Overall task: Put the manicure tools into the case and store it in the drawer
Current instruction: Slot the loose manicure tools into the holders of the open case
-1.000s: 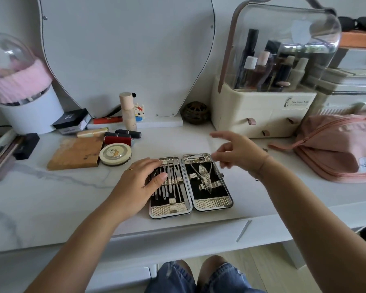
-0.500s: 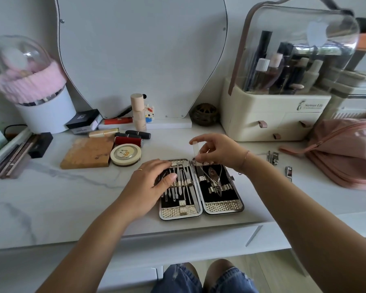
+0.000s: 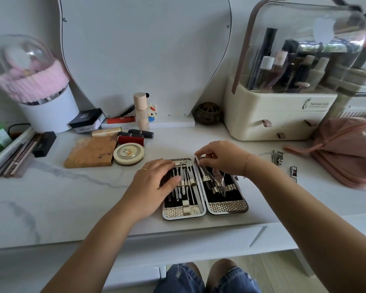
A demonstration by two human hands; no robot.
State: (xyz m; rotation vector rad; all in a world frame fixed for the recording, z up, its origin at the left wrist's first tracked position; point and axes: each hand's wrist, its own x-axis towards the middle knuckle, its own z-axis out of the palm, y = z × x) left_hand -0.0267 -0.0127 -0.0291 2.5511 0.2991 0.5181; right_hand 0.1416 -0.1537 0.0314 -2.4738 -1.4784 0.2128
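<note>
The manicure case lies open flat near the front edge of the white marble table, with several steel tools strapped in both halves. My left hand rests flat on the left half, fingers spread over the tools. My right hand pinches a slim flat metal tool at the top of the right half, its lower end slanting into the straps. Two loose tools remain on the table to the right: a small steel tool cluster and a nail clipper.
A drawer front runs under the table edge. Lipsticks, a round tin and a wooden block sit left of the case. A cream cosmetics organiser and pink pouch stand at the right, a mirror behind.
My right hand came down from above the case with a slim tool and lowered it toward the right half's straps. My left hand stayed on the left half. The view shifted right.
</note>
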